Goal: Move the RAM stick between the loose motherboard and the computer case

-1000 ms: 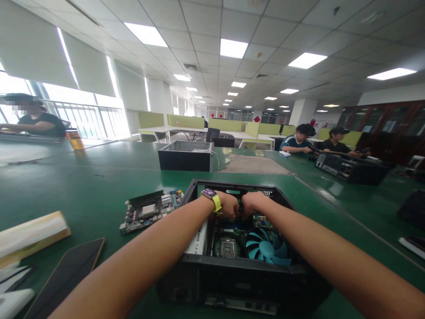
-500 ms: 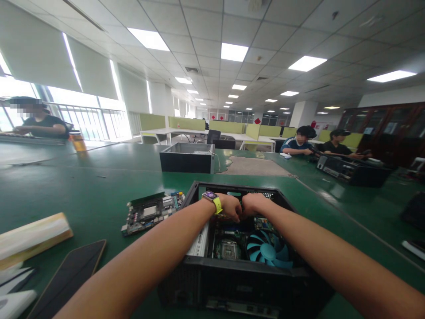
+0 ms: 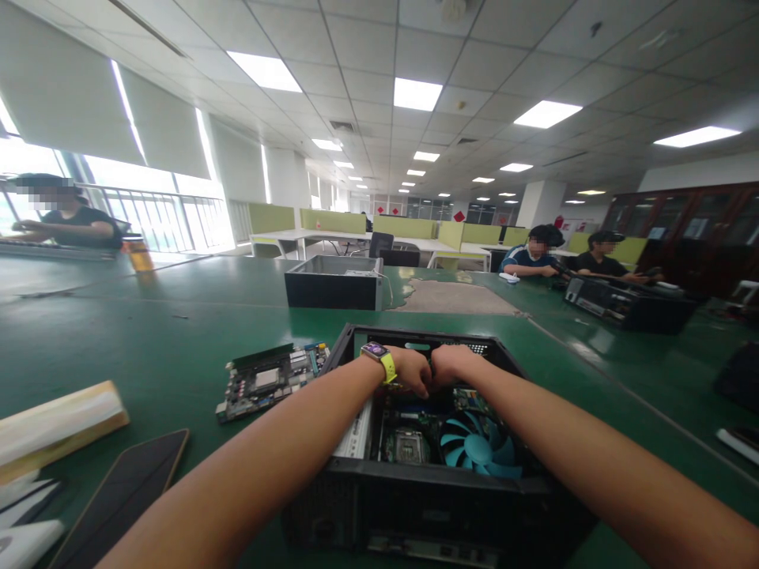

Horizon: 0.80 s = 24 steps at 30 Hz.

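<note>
A black computer case (image 3: 439, 486) lies open-side up in front of me. Both my hands reach into its far part and meet there. My left hand (image 3: 413, 370), with a yellow-strapped watch (image 3: 379, 356) on the wrist, has its fingers curled and pinched downward. Close against it, my right hand (image 3: 449, 364) is also closed, its fingertips turned in and hidden. Whatever they grip is too small or covered to make out. Nearer me inside the case are a fan with turquoise blades (image 3: 479, 449), a CPU socket (image 3: 410, 446) and a silver power supply (image 3: 356, 431).
Left of the case lies a loose motherboard (image 3: 269, 381). A dark phone-like slab (image 3: 124, 494) and a cream block (image 3: 59, 431) are at the near left. Another case (image 3: 334, 291) stands ahead. Two people sit at the right behind a black case (image 3: 632, 303); another person sits far left.
</note>
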### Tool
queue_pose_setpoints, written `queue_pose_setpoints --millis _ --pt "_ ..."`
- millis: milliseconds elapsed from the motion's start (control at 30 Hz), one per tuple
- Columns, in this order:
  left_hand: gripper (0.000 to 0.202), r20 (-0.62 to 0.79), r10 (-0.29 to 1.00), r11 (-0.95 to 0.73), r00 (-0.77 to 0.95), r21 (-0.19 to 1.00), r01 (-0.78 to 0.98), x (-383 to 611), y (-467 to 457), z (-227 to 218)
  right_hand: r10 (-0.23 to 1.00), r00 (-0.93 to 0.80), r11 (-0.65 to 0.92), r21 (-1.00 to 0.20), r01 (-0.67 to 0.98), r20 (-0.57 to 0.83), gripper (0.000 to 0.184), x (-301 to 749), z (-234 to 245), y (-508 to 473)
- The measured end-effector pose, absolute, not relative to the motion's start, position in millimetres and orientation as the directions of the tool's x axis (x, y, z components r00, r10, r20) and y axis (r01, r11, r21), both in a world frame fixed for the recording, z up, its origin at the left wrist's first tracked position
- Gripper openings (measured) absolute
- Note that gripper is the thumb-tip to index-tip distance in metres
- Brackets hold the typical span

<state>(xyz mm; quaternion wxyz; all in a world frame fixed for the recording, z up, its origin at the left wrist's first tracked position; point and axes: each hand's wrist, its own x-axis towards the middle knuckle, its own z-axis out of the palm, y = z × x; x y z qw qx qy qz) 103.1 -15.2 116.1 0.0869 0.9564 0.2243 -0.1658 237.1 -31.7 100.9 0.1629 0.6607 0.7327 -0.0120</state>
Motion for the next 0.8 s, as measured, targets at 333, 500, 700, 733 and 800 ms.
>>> queue_pose_setpoints --millis 333,500,700,733,800 --pt "0.035 -0.371 0.389 -0.892 0.843 0.077 0.445 104.2 -18.3 118.3 0.966 -0.083 0.134 0.203 0.97 -0.244 0.054 234.5 103.8 -36.0" --pt "0.034 -0.362 0.389 -0.89 0.847 0.091 0.448 103.9 -15.8 115.9 0.966 -0.092 0.14 0.191 0.971 -0.241 0.058 234.4 104.2 -36.4" --pt "0.034 -0.349 0.395 -0.884 0.85 0.107 0.455 103.5 -13.2 113.2 0.963 -0.074 0.124 0.184 0.975 -0.261 0.057 234.0 107.9 -37.3" --pt "0.034 -0.346 0.397 -0.883 0.85 0.107 0.456 103.4 -13.3 113.1 0.963 -0.074 0.125 0.183 0.975 -0.261 0.056 234.0 107.9 -37.1" --pt "0.034 -0.339 0.395 -0.884 0.854 0.111 0.454 103.4 -13.6 113.2 0.962 -0.078 0.129 0.184 0.974 -0.262 0.055 234.1 107.6 -36.5"
